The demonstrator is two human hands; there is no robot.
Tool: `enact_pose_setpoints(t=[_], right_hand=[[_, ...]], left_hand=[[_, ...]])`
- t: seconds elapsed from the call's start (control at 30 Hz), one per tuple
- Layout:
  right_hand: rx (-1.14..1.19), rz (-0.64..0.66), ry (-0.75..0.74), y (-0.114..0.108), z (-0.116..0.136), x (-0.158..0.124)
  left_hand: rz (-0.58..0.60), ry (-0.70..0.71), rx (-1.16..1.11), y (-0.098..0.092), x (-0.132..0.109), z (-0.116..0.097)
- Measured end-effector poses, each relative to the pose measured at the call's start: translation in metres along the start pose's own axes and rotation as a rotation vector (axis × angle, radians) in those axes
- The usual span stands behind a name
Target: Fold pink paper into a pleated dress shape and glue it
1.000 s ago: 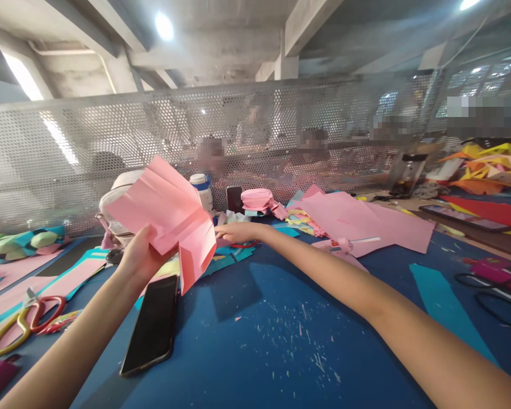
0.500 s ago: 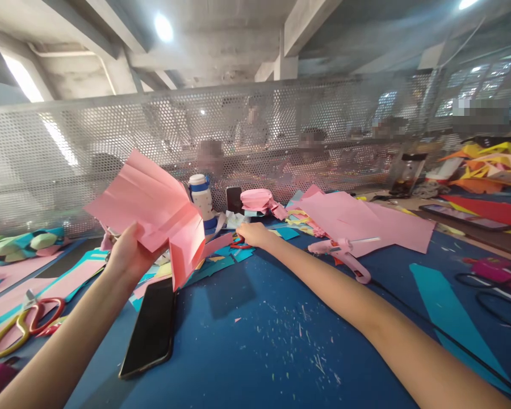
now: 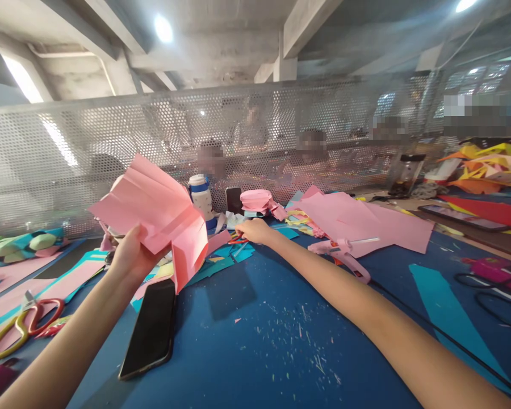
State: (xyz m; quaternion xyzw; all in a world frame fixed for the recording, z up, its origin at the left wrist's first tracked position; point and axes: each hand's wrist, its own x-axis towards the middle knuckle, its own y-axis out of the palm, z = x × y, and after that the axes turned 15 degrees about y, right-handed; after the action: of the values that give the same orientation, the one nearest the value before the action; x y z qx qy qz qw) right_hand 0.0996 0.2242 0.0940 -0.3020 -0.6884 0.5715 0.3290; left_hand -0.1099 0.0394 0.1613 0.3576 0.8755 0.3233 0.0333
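Observation:
A creased, partly folded sheet of pink paper [image 3: 153,199] is held up by my left hand [image 3: 132,255], thumb across its lower edge. My right hand [image 3: 255,231] reaches to the middle of the blue table [image 3: 247,346], its fingers closed on the red handle of a pair of scissors [image 3: 239,241]. Teal paper scraps [image 3: 213,269] lie just below that hand. Behind it sits a folded pink paper piece [image 3: 256,201]. A black phone [image 3: 151,329] rests beneath the pink sheet. The scissors' blades are hard to make out.
Pink hot glue gun [image 3: 338,253] with its cable, pink sheets [image 3: 357,218] and a teal strip [image 3: 447,318] lie right. Red-and-yellow-handled scissors [image 3: 34,318] lie left. A white-and-blue bottle [image 3: 201,199] stands before a perforated screen [image 3: 162,125]; people are behind it.
My left hand and the pink sheet have shifted slightly right and down. My right hand has moved slightly, and the red scissors handle has tilted a little.

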Motion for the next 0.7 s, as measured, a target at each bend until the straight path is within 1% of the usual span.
enact_pose_setpoints(t=[0.17,0.4,0.53,0.7], right_hand=[[0.019,-0.113,-0.016,-0.005,0.000,0.005],[0.027,-0.224,0.071,-0.026,0.003,-0.001],[0.060,-0.289,0.116,-0.036,-0.003,-0.005],[0.109,-0.346,0.149,-0.044,-0.014,-0.006]], left_hand=[[0.017,0.057,0.043,-0.001,0.002,0.003],[0.021,0.079,0.055,-0.003,0.005,0.007],[0.001,0.084,0.058,-0.002,0.005,0.006],[0.012,0.060,0.065,-0.002,0.003,0.005]])
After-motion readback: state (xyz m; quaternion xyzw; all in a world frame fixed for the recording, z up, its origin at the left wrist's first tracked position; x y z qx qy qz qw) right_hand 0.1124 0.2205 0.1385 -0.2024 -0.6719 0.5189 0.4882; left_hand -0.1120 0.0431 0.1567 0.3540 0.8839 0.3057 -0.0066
